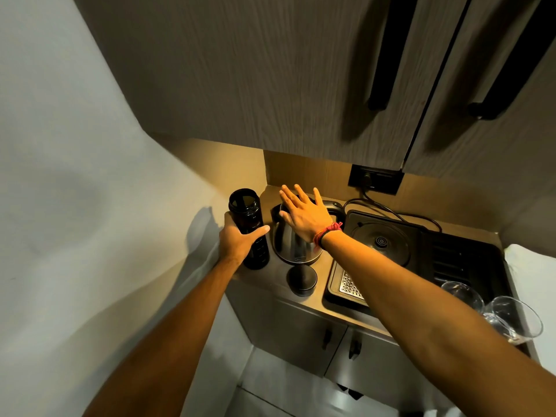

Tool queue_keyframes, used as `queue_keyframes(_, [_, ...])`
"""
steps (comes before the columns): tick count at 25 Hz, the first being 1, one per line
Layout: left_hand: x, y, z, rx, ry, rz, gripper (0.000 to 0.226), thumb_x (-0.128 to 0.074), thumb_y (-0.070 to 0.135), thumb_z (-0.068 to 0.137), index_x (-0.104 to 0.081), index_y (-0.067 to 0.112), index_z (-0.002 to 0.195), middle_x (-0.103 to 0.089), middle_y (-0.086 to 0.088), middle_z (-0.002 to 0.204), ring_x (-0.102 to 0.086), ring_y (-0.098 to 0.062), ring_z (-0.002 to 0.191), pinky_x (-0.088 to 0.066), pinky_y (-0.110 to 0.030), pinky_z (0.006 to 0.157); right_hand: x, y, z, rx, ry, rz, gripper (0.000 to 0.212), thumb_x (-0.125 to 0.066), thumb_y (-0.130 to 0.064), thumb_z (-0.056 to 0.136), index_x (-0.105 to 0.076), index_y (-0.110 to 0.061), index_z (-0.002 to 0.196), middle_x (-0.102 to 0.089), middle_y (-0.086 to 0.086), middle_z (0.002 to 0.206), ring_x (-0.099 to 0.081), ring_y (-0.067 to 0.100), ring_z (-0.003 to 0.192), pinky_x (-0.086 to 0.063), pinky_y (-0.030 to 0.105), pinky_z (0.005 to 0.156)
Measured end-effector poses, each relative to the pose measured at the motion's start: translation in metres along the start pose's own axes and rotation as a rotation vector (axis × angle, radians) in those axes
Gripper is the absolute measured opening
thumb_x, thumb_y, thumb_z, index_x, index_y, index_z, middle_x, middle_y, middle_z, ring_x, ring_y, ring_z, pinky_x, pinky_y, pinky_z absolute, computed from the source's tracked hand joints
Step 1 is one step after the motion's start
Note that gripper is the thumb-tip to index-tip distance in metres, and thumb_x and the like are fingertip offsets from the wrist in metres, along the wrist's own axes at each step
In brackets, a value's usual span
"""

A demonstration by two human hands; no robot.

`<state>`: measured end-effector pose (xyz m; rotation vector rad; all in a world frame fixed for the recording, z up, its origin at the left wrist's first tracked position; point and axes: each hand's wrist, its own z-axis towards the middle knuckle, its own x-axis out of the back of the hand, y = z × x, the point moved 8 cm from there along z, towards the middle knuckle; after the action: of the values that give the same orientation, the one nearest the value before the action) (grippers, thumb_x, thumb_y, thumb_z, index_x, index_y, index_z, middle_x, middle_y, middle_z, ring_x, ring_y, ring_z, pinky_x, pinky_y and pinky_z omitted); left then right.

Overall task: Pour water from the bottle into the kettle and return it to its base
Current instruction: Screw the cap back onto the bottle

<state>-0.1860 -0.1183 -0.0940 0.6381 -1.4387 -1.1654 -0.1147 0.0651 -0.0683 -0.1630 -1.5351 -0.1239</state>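
Observation:
A black bottle (247, 219) stands upright and uncapped on the counter's left end, with my left hand (240, 239) wrapped around its lower half. Its round black cap (301, 279) lies on the counter in front of the kettle. The steel kettle (293, 243) sits on the counter just right of the bottle, off its base. My right hand (304, 213) hovers flat over the kettle's top with fingers spread, hiding the lid. The round kettle base (382, 242) rests in a black tray to the right, its cord running to a wall socket (374, 179).
The black tray (469, 260) has a metal drain grid (349, 285) at its front. Two clear glasses (508, 317) lie at the right. Upper cabinets with long black handles (391, 52) hang overhead. A wall closes the left side; lower cabinet doors (301, 329) are below the counter.

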Motion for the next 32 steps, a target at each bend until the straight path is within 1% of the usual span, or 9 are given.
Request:
queue_keyframes(2, [0.0,-0.004,-0.001,0.015,-0.019,0.012,0.092,-0.092,0.038,0.064,-0.043,0.014,0.138,-0.064,-0.009,0.127,-0.063,-0.026,0.115,-0.051,-0.024,0.086,0.007,-0.008,-0.015,0.088,0.13,-0.059,0.062,-0.017,-0.049,0.102,-0.018,-0.017,0.156,-0.008,0.004,0.166,-0.008,0.027,0.155,-0.008,0.057,0.123])
queue_keyframes(5, [0.002,-0.02,-0.019,0.042,-0.008,0.101,0.097,-0.094,0.04,0.058,-0.042,0.01,0.135,-0.06,-0.014,0.128,-0.061,-0.03,0.116,-0.051,-0.033,0.089,-0.013,-0.041,-0.066,0.39,0.296,-0.172,0.052,-0.034,-0.043,0.098,-0.051,-0.01,0.135,-0.047,0.016,0.147,-0.05,0.032,0.13,-0.039,0.049,0.107])
queue_keyframes(7, [0.002,-0.034,-0.035,0.047,-0.011,0.235,0.1,-0.094,0.044,0.056,-0.043,0.009,0.134,-0.058,-0.015,0.127,-0.058,-0.031,0.117,-0.046,-0.033,0.087,-0.045,-0.056,-0.098,0.495,0.246,-0.173,0.048,-0.04,-0.051,0.094,-0.057,-0.013,0.118,-0.058,0.011,0.12,-0.059,0.028,0.098,-0.043,0.04,0.083])
queue_keyframes(9, [-0.001,-0.042,-0.05,0.025,-0.055,0.314,0.101,-0.094,0.046,0.055,-0.043,0.009,0.134,-0.058,-0.014,0.129,-0.056,-0.031,0.119,-0.043,-0.032,0.088,-0.075,-0.056,-0.115,0.417,0.081,-0.17,0.056,-0.039,-0.062,0.089,-0.053,-0.018,0.121,-0.057,0.008,0.117,-0.056,0.025,0.094,-0.046,0.037,0.075])
queue_keyframes(12, [-0.002,-0.045,-0.055,0.001,-0.086,0.358,0.101,-0.092,0.048,0.057,-0.041,0.01,0.136,-0.058,-0.012,0.131,-0.056,-0.03,0.121,-0.044,-0.034,0.09,-0.09,-0.044,-0.118,0.246,-0.051,-0.129,0.063,-0.043,-0.06,0.087,-0.045,-0.022,0.137,-0.047,0.011,0.133,-0.053,0.029,0.104,-0.053,0.039,0.079])
queue_keyframes(17, [0.009,-0.037,-0.052,0.006,-0.091,0.393,0.098,-0.089,0.05,0.061,-0.038,0.014,0.137,-0.056,-0.011,0.134,-0.054,-0.032,0.123,-0.049,-0.05,0.096,-0.089,-0.035,-0.112,0.069,-0.198,0.095,0.057,-0.062,-0.041,0.087,-0.043,-0.027,0.138,-0.035,0.012,0.139,-0.048,0.031,0.117,-0.054,0.043,0.093])
queue_keyframes(20, [0.014,-0.031,-0.046,0.005,-0.12,0.38,0.106,-0.087,0.049,0.065,-0.028,0.016,0.146,-0.046,-0.013,0.147,-0.045,-0.034,0.134,-0.046,-0.06,0.1,-0.055,-0.04,-0.11,0.109,0.001,0.084,0.06,-0.057,-0.048,0.086,-0.043,-0.028,0.14,-0.041,0.01,0.134,-0.046,0.025,0.115,-0.054,0.039,0.09])
queue_keyframes(25, [0.022,-0.01,-0.036,-0.07,-0.161,0.285,0.108,-0.084,0.046,0.072,-0.02,0.015,0.153,-0.04,-0.013,0.153,-0.038,-0.033,0.14,-0.041,-0.054,0.108,0.06,-0.059,-0.07,0.06,0.412,0.315,0.057,-0.041,-0.055,0.092,-0.032,-0.036,0.146,-0.036,0.007,0.141,-0.038,0.023,0.127,-0.04,0.029,0.098])
queue_keyframes(32, [0.035,0.031,-0.024,-0.189,-0.161,0.168,0.082,-0.076,0.042,0.081,-0.034,0.016,0.145,-0.055,-0.007,0.137,-0.055,-0.027,0.125,-0.054,-0.04,0.095,0.103,-0.103,-0.015,0.156,0.237,0.128,0.056,-0.036,-0.047,0.101,-0.025,-0.029,0.153,-0.035,0.016,0.146,-0.035,0.035,0.131,-0.042,0.047,0.109])
